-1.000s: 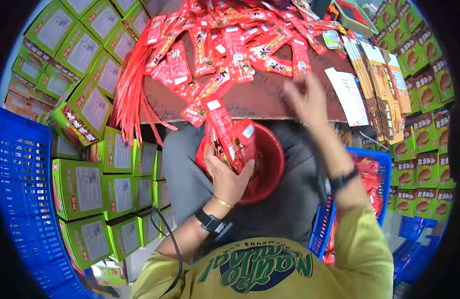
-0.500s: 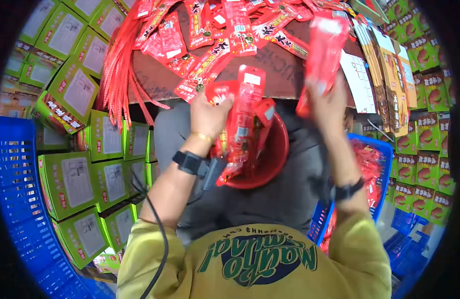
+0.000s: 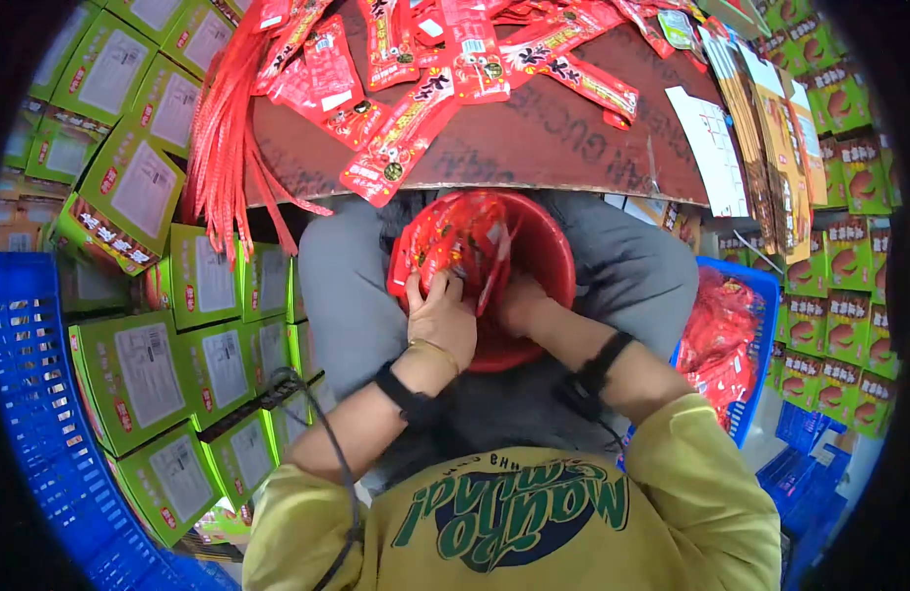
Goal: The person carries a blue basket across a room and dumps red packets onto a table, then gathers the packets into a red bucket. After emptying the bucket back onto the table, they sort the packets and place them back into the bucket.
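A red plastic bucket [image 3: 558,241] sits between the person's knees, below the table's front edge. Red printed snack packets [image 3: 460,236] stand bunched in its left part, reaching above the rim. My left hand [image 3: 442,320] has its fingers bent round the lower part of this bunch. Down inside the bucket, to the right of the bunch, is my right hand [image 3: 519,303]; the packets and the bucket's shade hide its fingers, so what it holds does not show.
More red packets [image 3: 406,138] lie on the brown table [image 3: 534,148]. Red ribbon strips [image 3: 233,148] hang off its left side, flat cardboard pieces [image 3: 760,138] at right. A blue basket [image 3: 760,325] holds red packets. Green boxes [image 3: 145,364] are stacked on both sides.
My right hand has come down from the table's edge, where it held a red packet, into the bucket. My left hand has lowered, and the packets it held upright now sit in the bucket.
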